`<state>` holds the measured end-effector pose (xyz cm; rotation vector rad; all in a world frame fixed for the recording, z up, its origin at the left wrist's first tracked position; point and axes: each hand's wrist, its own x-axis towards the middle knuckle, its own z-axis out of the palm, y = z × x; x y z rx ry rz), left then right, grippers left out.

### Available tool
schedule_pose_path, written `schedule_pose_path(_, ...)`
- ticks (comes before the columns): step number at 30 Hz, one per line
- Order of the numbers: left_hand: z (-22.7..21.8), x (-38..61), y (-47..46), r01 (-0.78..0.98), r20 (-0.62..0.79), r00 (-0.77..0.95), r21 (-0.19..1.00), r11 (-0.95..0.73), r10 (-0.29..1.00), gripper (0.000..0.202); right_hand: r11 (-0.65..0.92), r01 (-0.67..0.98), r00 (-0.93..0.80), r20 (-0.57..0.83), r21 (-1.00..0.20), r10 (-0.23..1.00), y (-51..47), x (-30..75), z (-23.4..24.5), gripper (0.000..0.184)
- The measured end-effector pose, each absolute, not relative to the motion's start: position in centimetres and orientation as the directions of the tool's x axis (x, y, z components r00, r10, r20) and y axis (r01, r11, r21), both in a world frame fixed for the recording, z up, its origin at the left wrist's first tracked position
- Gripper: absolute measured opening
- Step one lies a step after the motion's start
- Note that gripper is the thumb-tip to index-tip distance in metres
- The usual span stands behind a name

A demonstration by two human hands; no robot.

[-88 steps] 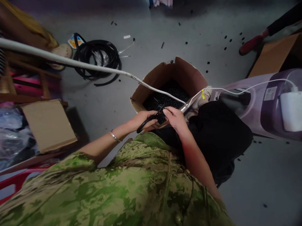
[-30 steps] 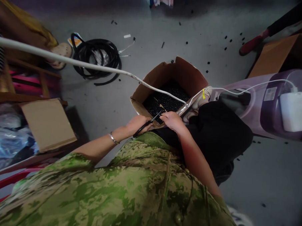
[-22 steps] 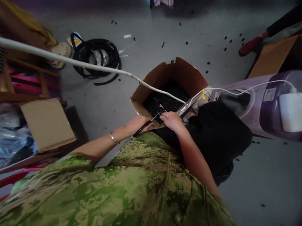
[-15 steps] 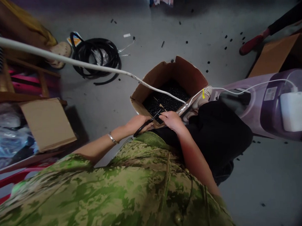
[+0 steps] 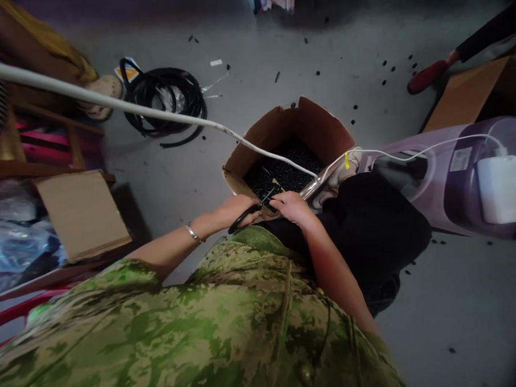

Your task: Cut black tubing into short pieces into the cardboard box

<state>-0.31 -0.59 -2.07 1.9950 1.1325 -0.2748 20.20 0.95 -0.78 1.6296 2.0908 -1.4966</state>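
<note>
My left hand (image 5: 235, 208) is closed round the dark handles of a pair of scissors (image 5: 252, 209), whose blades point up and right. My right hand (image 5: 292, 206) is curled just right of the blade tips, fingers pressed together on something small I cannot make out. Both hands hover over the near rim of an open cardboard box (image 5: 286, 126) holding a heap of small black pieces (image 5: 284, 169). A white cable (image 5: 116, 104) crosses from the left to a spot beside my right hand.
A coil of black tubing (image 5: 168, 101) lies on the grey floor at the left. Flat cardboard (image 5: 82, 214) and bags sit at far left. A purple appliance (image 5: 459, 179) with a white adapter stands right. Another person's red shoe (image 5: 428, 76) and a box are at top right.
Since 2.9 s ago both hands have drawn slightly nearer to my body and my right fingers have curled in. Over the last second almost nothing has moved.
</note>
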Motion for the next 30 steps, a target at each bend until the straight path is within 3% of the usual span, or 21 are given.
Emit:
schedule_pose_path(7, -3.3, -0.1, -1.0, 0.799, -0.505, 0.545, 0.556, -0.232, 0.669, 0.027, -0.043, 0.859, -0.370, -0.677, -0.510, 0.636, 1.0, 19.9, -1.2, 0.031)
schedule_pose_path(13, -4.1, 1.0, -0.4, 0.904, -0.623, 0.421, 0.344, -0.252, 0.660, 0.034, -0.028, 0.866, -0.375, -0.685, -0.499, 0.624, 1.1, 19.7, -1.2, 0.032)
schedule_pose_path(16, -4.4, 0.9, -0.3, 0.917, -0.657, 0.399, 0.307, -0.256, 0.640, 0.033, -0.040, 0.850, -0.379, -0.663, -0.525, 0.645, 1.1, 19.6, -1.1, 0.031)
schedule_pose_path(19, -4.5, 0.3, -0.5, 0.899, -0.612, 0.419, 0.384, -0.211, 0.671, 0.033, -0.093, 0.830, -0.345, -0.637, -0.550, 0.689, 1.0, 19.8, -1.1, 0.032)
schedule_pose_path(24, -3.6, -0.9, -0.2, 0.788, -0.512, 0.457, 0.612, -0.064, 0.727, 0.037, -0.253, 0.742, -0.237, -0.596, -0.621, 0.767, 0.9, 20.3, -1.5, 0.034)
schedule_pose_path(30, -2.1, -0.8, 0.4, 0.544, -0.484, 0.496, 0.820, 0.177, 0.721, 0.053, -0.444, 0.415, -0.184, -0.551, -0.794, 0.814, 0.3, 20.9, -1.0, 0.031)
